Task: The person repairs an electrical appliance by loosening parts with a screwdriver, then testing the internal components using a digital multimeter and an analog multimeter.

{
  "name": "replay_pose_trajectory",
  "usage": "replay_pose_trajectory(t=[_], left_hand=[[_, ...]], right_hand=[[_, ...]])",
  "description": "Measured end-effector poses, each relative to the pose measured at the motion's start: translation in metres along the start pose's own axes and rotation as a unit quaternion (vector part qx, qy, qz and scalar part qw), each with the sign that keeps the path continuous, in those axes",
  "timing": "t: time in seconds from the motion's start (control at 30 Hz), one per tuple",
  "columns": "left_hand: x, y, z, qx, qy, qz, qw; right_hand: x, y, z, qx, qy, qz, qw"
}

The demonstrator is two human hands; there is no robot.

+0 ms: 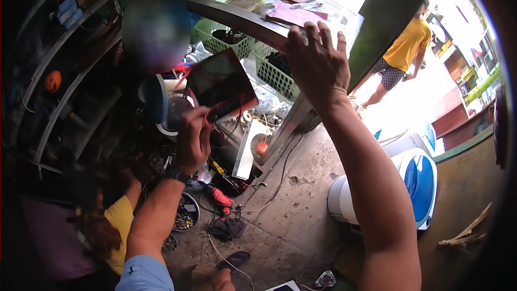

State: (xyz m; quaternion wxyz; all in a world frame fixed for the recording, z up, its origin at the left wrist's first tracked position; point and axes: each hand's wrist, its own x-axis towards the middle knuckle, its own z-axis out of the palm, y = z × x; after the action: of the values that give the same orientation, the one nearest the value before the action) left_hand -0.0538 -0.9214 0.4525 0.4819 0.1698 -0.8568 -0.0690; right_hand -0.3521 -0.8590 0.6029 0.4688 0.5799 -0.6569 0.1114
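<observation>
My left hand [194, 137] is closed around the dark lower end of a flat rectangular panel [218, 78]. The panel has a dark face and a red rim, and is held up at a tilt; its exact kind is unclear. My right hand [320, 62] is open with fingers spread, over the front edge of the glass-topped counter [237, 19]; whether it presses on the edge I cannot tell. Just beyond its fingertips lies a pink paper pad [293, 14], with a pen [307, 5] near it.
Green baskets [274, 75] of dark parts stand under the counter. On the floor are a red power tool [221, 198], a bowl of small metal parts [186, 213] and loose cables. White tubs with blue lids [420, 183] stand right. One person [116, 226] crouches left; another [406, 46] is outside.
</observation>
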Motion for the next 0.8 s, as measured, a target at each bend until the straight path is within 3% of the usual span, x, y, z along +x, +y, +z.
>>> replay_pose_trajectory(t=[0.1,0.13,0.2,0.23,0.27,0.3,0.33,0.37,0.4,0.43,0.47,0.5,0.53,0.6,0.7,0.73,0.8], left_hand=[[-0.053,0.066,-0.025,-0.016,-0.02,-0.011,1.0],[-0.072,0.089,-0.033,-0.022,-0.034,-0.014,0.999],[-0.11,0.136,-0.05,-0.038,-0.084,-0.004,0.996],[-0.135,0.163,-0.055,-0.068,-0.1,-0.018,0.992],[-0.155,0.186,-0.056,-0.103,-0.117,-0.025,0.988],[-0.174,0.211,-0.052,-0.134,-0.137,-0.04,0.981],[-0.195,0.236,-0.058,-0.156,-0.169,-0.053,0.972],[-0.213,0.264,-0.056,-0.203,-0.209,-0.063,0.955],[-0.232,0.293,-0.06,-0.244,-0.265,-0.057,0.931],[-0.257,0.313,-0.063,-0.275,-0.324,-0.027,0.905],[-0.282,0.334,-0.063,-0.305,-0.378,0.009,0.874],[-0.302,0.359,-0.068,-0.351,-0.422,0.019,0.836],[-0.321,0.386,-0.075,-0.39,-0.46,0.027,0.797],[-0.36,0.42,-0.091,-0.427,-0.516,0.101,0.736],[-0.398,0.473,-0.124,-0.413,-0.596,0.174,0.666],[-0.412,0.49,-0.137,-0.413,-0.59,0.182,0.669],[-0.436,0.515,-0.171,-0.373,-0.618,0.183,0.667]], right_hand=[[-0.003,0.0,-0.007,0.034,0.011,0.017,0.999],[-0.015,-0.006,-0.017,0.119,0.053,0.033,0.991],[-0.066,-0.024,-0.09,0.191,0.008,0.055,0.98],[-0.114,-0.038,-0.122,0.215,-0.051,0.106,0.969],[-0.169,-0.054,-0.156,0.324,-0.075,0.21,0.919],[-0.228,-0.072,-0.186,0.331,-0.122,0.309,0.883],[-0.291,-0.084,-0.222,0.379,-0.193,0.428,0.798],[-0.352,-0.097,-0.258,0.443,-0.296,0.563,0.631],[-0.408,-0.107,-0.298,0.523,-0.29,0.671,0.439],[-0.457,-0.119,-0.339,0.588,-0.248,0.733,0.234],[-0.497,-0.134,-0.385,0.62,-0.166,0.762,0.091],[-0.547,-0.166,-0.422,0.633,-0.06,0.772,-0.012],[-0.588,-0.195,-0.456,0.616,-0.02,0.788,-0.017],[-0.641,-0.238,-0.517,0.575,0.006,0.815,0.066],[-0.69,-0.273,-0.606,0.566,0.066,0.814,0.11],[-0.706,-0.288,-0.629,0.564,0.082,0.814,0.111],[-0.737,-0.321,-0.666,0.53,0.12,0.823,0.165]])
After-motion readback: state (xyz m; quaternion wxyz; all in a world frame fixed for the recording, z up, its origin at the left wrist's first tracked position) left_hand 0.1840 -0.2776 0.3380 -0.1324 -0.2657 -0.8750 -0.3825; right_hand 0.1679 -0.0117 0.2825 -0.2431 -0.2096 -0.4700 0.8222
